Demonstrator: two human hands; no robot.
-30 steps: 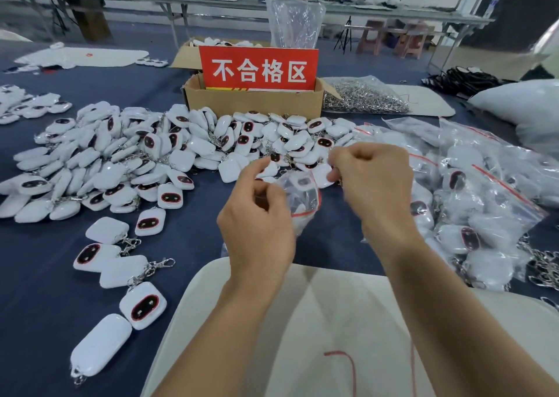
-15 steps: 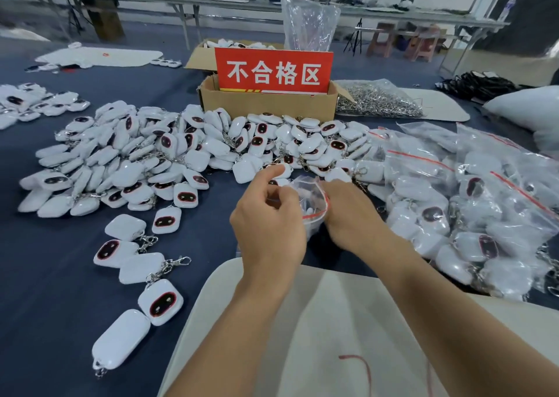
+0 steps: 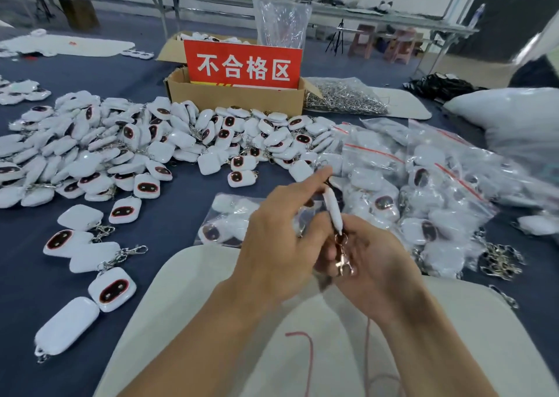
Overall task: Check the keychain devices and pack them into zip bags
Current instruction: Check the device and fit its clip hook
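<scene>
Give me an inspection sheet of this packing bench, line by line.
Surface: dark blue cloth, white pad at the near edge.
Job's things: loose keychain devices heaped left and centre; filled zip bags heaped right; one flat zip bag, also filled, ahead of the hands.
Clutter: cardboard box with red sign; bag of metal clasps beside it.
Grippers: left hand and right hand both hold the held keychain device edge-on, its clasp over the right palm.
Cables: nothing seen; a thin red line on the pad, nature unclear.
Surroundings: long tables and stools behind.
</scene>
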